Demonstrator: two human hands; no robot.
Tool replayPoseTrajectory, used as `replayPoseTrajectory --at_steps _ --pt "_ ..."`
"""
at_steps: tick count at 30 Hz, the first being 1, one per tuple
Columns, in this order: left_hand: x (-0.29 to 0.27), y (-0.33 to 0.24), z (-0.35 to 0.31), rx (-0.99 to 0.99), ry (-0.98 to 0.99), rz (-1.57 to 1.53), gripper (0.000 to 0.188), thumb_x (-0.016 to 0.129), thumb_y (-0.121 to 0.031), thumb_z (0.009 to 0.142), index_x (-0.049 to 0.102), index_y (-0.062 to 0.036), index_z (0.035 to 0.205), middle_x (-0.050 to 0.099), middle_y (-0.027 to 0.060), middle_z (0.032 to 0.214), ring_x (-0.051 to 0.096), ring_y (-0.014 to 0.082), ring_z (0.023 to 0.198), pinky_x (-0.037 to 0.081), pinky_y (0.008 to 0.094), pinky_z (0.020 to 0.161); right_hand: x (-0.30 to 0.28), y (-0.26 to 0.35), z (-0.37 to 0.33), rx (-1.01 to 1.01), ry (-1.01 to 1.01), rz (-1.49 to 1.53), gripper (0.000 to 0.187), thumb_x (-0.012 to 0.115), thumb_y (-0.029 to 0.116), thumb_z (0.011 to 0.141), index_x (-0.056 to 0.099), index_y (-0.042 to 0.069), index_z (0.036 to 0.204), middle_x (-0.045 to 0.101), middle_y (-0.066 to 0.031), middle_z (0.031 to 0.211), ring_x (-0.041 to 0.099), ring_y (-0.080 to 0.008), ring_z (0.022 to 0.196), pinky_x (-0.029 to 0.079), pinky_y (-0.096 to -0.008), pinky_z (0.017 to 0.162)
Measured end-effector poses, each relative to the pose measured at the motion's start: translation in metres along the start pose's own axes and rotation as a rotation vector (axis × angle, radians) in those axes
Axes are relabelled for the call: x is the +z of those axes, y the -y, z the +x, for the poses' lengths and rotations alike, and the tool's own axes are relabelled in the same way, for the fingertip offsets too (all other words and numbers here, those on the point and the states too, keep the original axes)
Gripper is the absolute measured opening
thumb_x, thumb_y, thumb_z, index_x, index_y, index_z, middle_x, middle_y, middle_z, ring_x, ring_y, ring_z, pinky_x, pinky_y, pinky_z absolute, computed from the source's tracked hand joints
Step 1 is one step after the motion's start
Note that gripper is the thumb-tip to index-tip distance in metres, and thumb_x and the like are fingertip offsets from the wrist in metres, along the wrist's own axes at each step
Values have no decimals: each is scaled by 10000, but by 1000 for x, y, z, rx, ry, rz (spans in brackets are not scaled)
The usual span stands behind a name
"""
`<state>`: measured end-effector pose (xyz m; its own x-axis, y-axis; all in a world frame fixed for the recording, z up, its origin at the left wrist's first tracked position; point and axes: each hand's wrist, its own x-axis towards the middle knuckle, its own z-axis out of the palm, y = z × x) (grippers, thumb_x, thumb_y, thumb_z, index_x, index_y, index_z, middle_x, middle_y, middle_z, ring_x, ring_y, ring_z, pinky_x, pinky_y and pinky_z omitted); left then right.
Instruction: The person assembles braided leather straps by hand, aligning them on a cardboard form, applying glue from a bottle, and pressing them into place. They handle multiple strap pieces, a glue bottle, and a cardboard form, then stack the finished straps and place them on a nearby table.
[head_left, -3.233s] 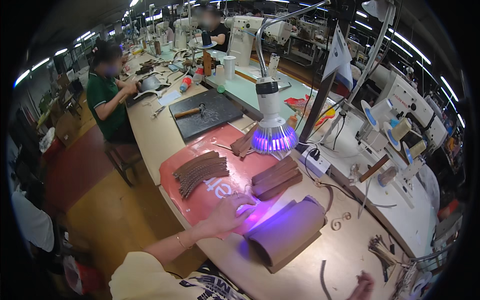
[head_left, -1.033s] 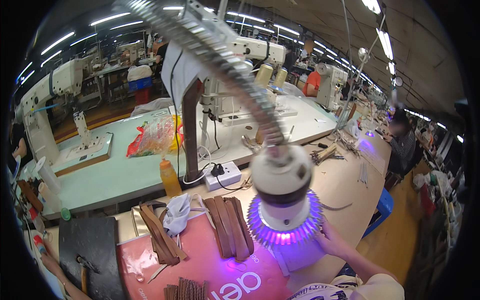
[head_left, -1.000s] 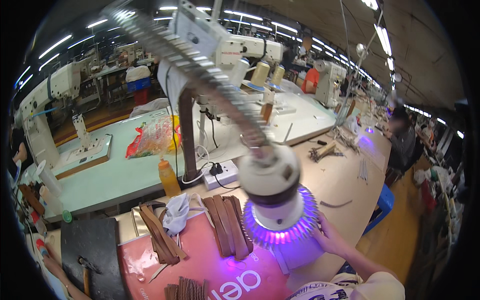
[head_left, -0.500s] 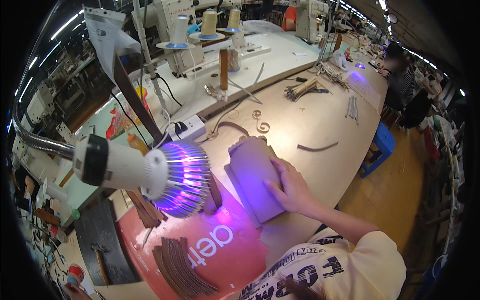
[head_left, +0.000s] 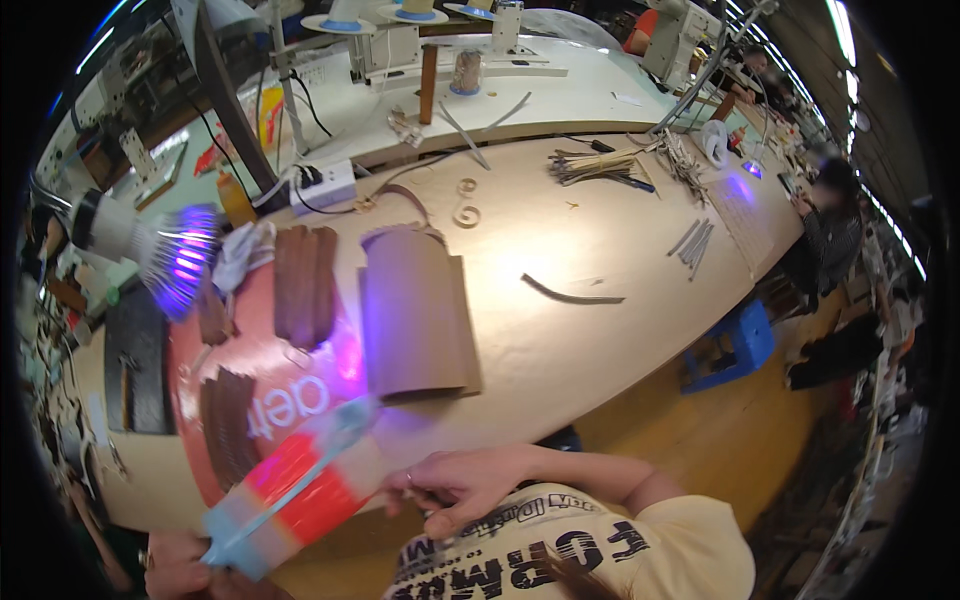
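Tan covers the long work surface [head_left: 560, 240], which curves away to the right. Below its near edge, the person's cream shirt [head_left: 560, 540] carries bold black lettering. On the surface, a red sheet [head_left: 255, 320] bears large white lettering, partly hidden by brown strips [head_left: 228, 420]. Right of the lettering lies a rolled brown sheet [head_left: 415, 310]. Blurred by motion, a glossy red, white and pale-blue packet [head_left: 305, 490] slants across the near edge of the surface in the view; no print on it can be read. It lies between the hands: the left hand [head_left: 180, 565] pinches its lower blue end, while the right hand [head_left: 465, 485], fingers curled, is at its right edge, and whether it touches cannot be told. Further left glows a purple-lit lamp [head_left: 180, 258].
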<state>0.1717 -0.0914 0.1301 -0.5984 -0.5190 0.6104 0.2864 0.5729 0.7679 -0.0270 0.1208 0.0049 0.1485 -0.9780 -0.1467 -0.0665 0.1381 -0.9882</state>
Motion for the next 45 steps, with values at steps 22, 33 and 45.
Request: replayPoseTrajectory --at_steps 22,33,45 --pt "402 127 -94 66 1025 335 705 549 -475 939 346 -71 1480 297 183 1545 259 347 1442 212 495 1181 -161 -70 -226 -444 -1734 133 639 768 133 778 470 -18 1322 602 -148 1177 639 -273 1026 517 -426 937" --pt "400 134 -84 114 1014 288 650 626 -415 892 448 -41 1392 384 173 1476 309 352 1409 284 490 1154 -208 -71 -130 -311 -1462 -377 369 874 124 702 680 -23 980 716 -77 882 688 -157 788 557 -291 744" --pt "401 135 -80 166 1023 338 714 681 -456 822 480 -45 1370 413 151 1461 343 327 1390 320 460 1129 -220 -93 -119 -359 -1442 -444 374 860 134 723 681 -44 999 721 -94 927 698 -175 828 559 -309 779"
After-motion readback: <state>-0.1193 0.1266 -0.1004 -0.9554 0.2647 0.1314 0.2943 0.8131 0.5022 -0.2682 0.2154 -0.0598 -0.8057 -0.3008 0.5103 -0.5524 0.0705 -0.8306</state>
